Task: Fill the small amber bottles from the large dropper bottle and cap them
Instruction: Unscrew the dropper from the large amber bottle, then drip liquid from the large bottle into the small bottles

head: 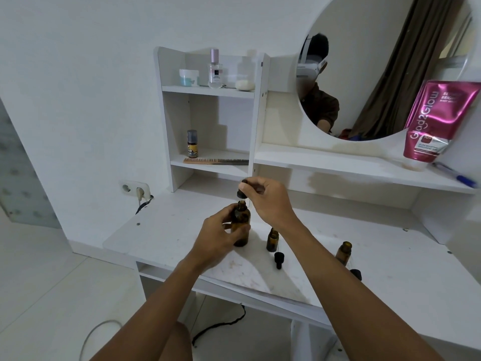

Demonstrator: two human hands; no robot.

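— Which step is this?
— Drawing from the big bottle (240, 225), I'd judge. My left grip (216, 241) wraps it upright at mid-desk (166, 230), and my right grip (270, 199) pinches the dropper (242, 192) just above its mouth.
— Next?
— Carry the dropper to the left small bottle (272, 239), with the tip steady over its neck.
— The count?
— One big bottle and one dropper. Two open small ones, counting the right small bottle (343, 252). Two caps (278, 259) lie loose beside them.
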